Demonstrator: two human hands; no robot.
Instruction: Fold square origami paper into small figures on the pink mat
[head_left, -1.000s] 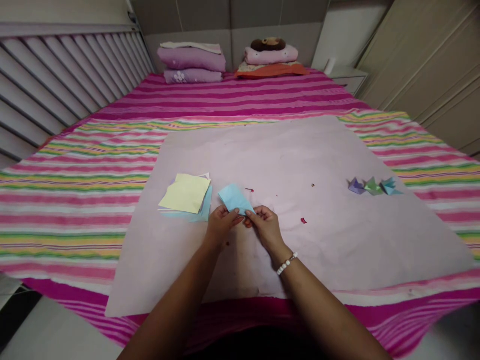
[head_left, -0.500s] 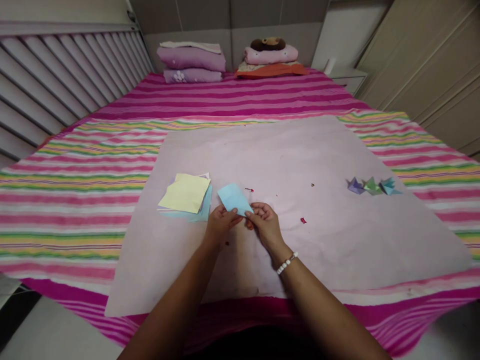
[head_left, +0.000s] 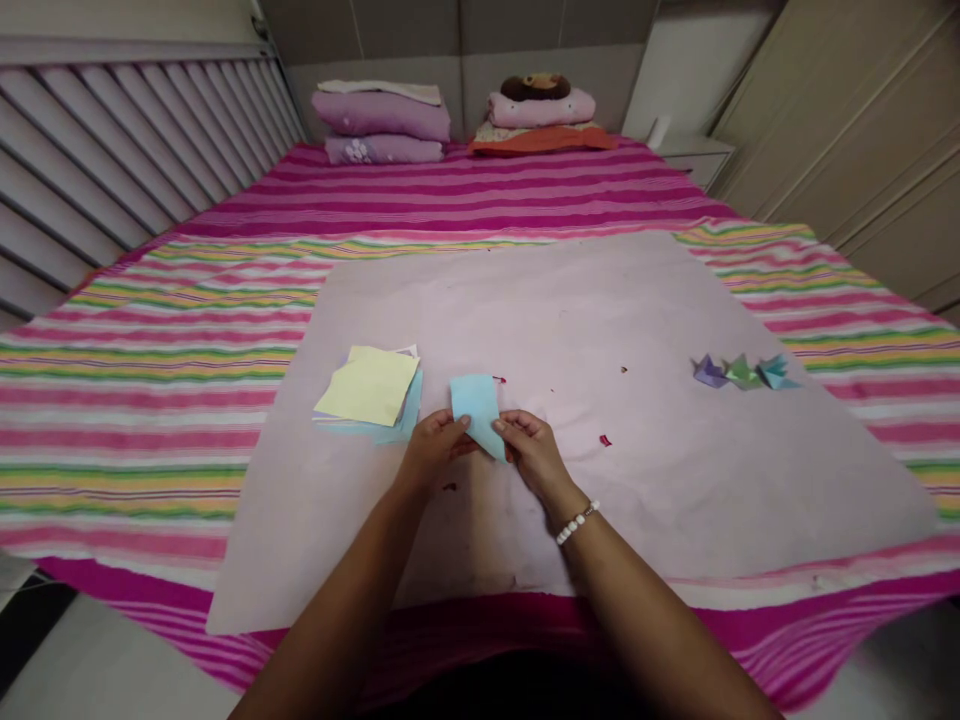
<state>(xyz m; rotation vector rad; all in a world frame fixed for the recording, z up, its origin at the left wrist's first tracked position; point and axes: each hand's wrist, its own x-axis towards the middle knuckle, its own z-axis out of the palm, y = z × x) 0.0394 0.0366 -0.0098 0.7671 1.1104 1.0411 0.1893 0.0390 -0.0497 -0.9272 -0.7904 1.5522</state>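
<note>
A light blue sheet of folding paper (head_left: 476, 405), partly folded with a point toward me, is held up between my two hands. My left hand (head_left: 436, 443) pinches its left edge, thumb on top and fingers behind. On the right edge my right hand (head_left: 529, 446) grips it the same way, a white bead bracelet on that wrist. The fingers behind the paper are partly hidden. Left of my hands lies a stack of paper sheets (head_left: 367, 385), yellow on top with blue and white ones sticking out below.
A large pale sheet (head_left: 570, 320) covers the middle of the striped bed. Three small folded paper figures, purple (head_left: 709, 371), green (head_left: 742, 372) and blue (head_left: 778, 373), stand at its right. A red scrap (head_left: 605, 440) lies nearer. Folded bedding (head_left: 386, 115) is stacked at the far end.
The blue paper has turned in my hands, so its narrow corner now points down toward me instead of to the right. Both hands stay in nearly the same place.
</note>
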